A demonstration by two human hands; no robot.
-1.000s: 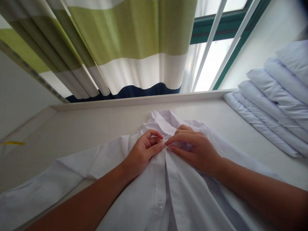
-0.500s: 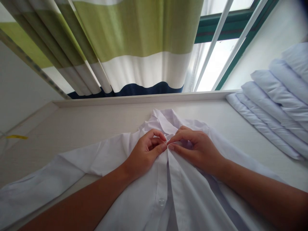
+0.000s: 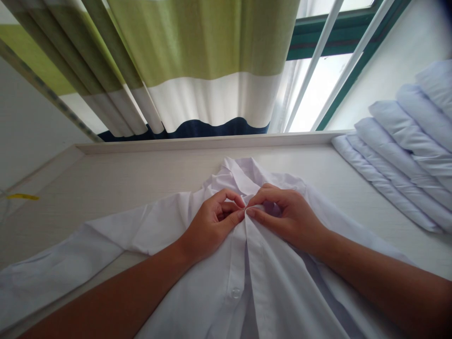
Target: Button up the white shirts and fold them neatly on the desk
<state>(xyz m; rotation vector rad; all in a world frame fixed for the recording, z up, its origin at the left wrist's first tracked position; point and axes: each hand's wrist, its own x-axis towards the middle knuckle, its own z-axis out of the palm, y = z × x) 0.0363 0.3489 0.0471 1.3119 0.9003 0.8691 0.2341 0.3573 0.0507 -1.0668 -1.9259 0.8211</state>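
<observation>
A white button-up shirt [image 3: 165,230] lies front-up on a pale wooden table [image 3: 123,179], collar pointing away from me. My left hand [image 3: 212,223] pinches the left edge of the shirt's front opening just below the collar. My right hand [image 3: 287,219] pinches the right edge at the same spot, fingertips touching those of the left. Both hands are closed on the fabric. A white button [image 3: 235,293] shows lower down the front. One sleeve spreads out to the left.
A stack of several folded white shirts [image 3: 406,155] leans at the back right of the table. Behind the table hangs a green, white and navy striped curtain [image 3: 197,70] beside a green-framed window [image 3: 328,61]. A yellow strip [image 3: 21,197] lies at far left.
Both hands stay pinched on the shirt front under the collar, with only small finger movements. The view has shifted slightly.
</observation>
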